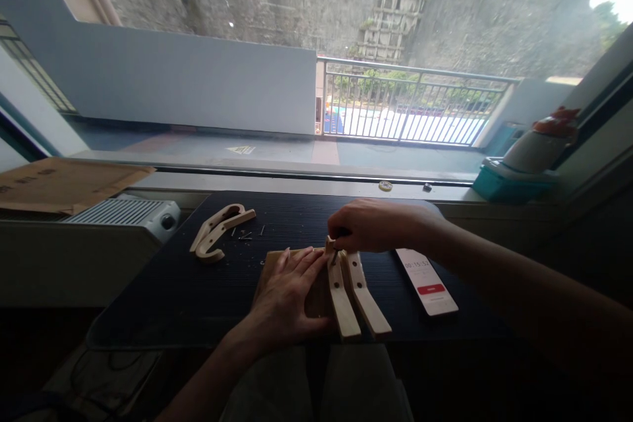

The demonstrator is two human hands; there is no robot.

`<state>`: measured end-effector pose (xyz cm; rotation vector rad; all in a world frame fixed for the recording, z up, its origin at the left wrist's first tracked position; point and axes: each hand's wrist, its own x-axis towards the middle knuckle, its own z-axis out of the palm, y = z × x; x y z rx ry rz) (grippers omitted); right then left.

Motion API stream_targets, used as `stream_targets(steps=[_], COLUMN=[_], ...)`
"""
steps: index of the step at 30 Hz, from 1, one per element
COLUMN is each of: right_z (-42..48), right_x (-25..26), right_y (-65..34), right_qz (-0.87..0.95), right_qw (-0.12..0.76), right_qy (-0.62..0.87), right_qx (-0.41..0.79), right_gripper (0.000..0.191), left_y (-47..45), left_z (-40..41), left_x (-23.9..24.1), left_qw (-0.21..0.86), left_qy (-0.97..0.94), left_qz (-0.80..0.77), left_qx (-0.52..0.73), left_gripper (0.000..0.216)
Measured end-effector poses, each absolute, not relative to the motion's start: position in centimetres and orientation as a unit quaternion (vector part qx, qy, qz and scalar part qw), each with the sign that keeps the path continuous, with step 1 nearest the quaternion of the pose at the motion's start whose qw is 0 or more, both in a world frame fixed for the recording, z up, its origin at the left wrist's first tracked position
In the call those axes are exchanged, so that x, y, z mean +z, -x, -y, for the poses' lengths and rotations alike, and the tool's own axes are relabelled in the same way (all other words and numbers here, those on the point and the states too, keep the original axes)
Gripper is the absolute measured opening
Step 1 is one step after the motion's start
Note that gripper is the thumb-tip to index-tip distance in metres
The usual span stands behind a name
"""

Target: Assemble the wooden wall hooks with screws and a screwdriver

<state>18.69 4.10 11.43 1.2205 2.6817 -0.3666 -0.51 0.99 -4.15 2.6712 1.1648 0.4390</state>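
Note:
My left hand (289,293) lies flat with fingers stretched out on a wooden board (316,300) on the dark desk (198,290). Two pale wooden hook pieces (359,293) rest on the board's right side, pointing toward me. My right hand (373,225) is closed in a pinch at the top end of the left hook piece, gripping a small dark tool (336,252) that I cannot make out clearly. Several small screws (246,235) lie loose on the desk behind the board.
Two more curved wooden hooks (217,232) lie at the desk's back left. A phone (428,280) showing a timer lies right of the board. A grey heater (128,212) and cardboard (59,181) stand to the left; a teal box (512,181) sits on the windowsill.

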Motion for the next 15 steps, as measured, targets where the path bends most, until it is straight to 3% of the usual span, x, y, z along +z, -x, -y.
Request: stream_targets(steps=[9,15], right_z=[-3.59,-4.05], right_x=[12.1,11.3], right_y=[-18.16,-18.47], right_qz=[-0.909,-0.904], right_qw=[0.128,0.11], right_qy=[-0.381,-0.396], right_qx=[-0.113,-0.118], right_gripper=[0.033,0.025], left_y=[0.54,0.48], left_z=[-1.02,-0.98], left_x=[-4.21,-4.03], left_qw=[0.108,0.109], left_qy=[-0.902,-0.901], left_qz=[-0.391,-0.393], left_qx=[0.149,0.15], left_gripper=[0.092,0.092])
